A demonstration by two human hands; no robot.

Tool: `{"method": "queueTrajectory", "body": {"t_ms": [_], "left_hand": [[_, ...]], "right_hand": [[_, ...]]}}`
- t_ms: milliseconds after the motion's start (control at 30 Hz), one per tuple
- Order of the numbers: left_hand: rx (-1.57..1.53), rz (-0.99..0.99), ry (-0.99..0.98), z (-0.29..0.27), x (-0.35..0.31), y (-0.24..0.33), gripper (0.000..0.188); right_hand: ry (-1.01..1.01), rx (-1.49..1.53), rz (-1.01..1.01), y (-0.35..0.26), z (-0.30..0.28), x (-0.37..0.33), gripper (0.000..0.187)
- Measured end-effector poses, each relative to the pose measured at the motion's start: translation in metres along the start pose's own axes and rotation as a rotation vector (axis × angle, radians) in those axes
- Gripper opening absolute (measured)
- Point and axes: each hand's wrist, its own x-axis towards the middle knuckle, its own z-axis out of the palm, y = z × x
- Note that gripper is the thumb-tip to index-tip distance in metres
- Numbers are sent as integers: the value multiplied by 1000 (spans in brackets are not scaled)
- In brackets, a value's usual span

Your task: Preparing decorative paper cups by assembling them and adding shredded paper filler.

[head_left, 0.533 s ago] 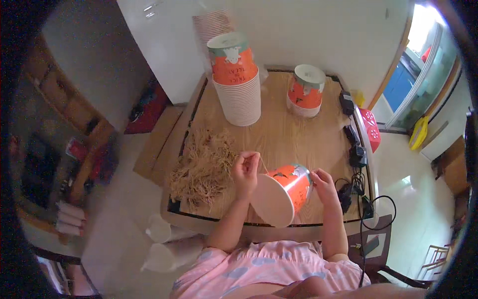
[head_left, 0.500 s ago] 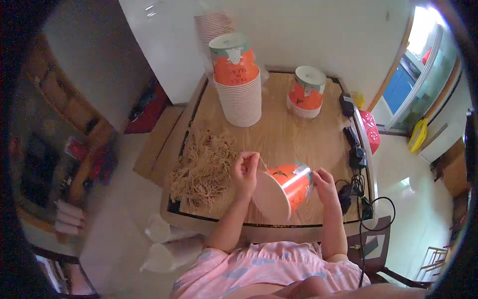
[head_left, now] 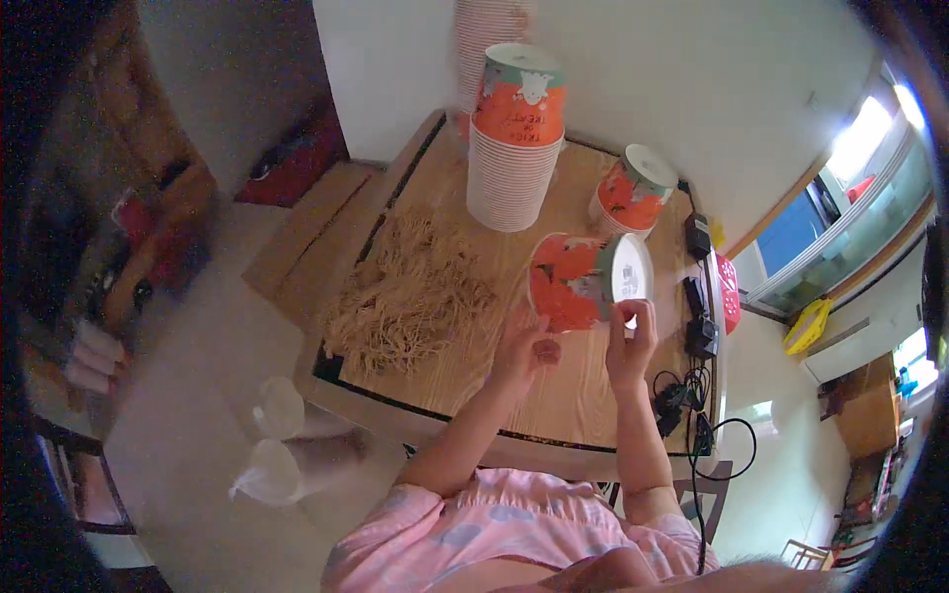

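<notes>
An orange paper bucket point(head_left: 568, 282) with a green band lies on its side, held over the table, its white base turned to the right. My right hand point(head_left: 633, 341) pinches the edge of that base. My left hand point(head_left: 529, 354) is at the near side by the rim, fingers curled against the bucket; whether a cord is in them I cannot make out. Left of the hands lies a tangled heap of tan twine cords point(head_left: 410, 296). A tall nested stack of paper buckets point(head_left: 509, 183) stands upside down beyond it. A shorter upside-down stack point(head_left: 633, 193) is at the far right.
The wooden table point(head_left: 445, 390) has a dark-edged border. Black adapters point(head_left: 702, 336) and cables run down its right edge. Behind the tall stack rises another column of nested buckets point(head_left: 484, 44). A cardboard box point(head_left: 311, 237) and translucent bags point(head_left: 272, 469) sit at the left.
The bucket has moved up and away from me, and its base now faces right and shows its white underside. Both hands went with it. The head view has turned.
</notes>
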Motion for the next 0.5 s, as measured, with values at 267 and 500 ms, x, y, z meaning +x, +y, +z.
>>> {"method": "queueTrajectory", "body": {"t_ms": [267, 500], "left_hand": [[-472, -162, -49, -23, 45, -8, 31], [-656, -178, -179, -17, 51, 9, 36]], "right_hand": [[-151, -198, -186, -9, 8, 5, 29], [-317, -377, -169, -14, 18, -6, 99]]}}
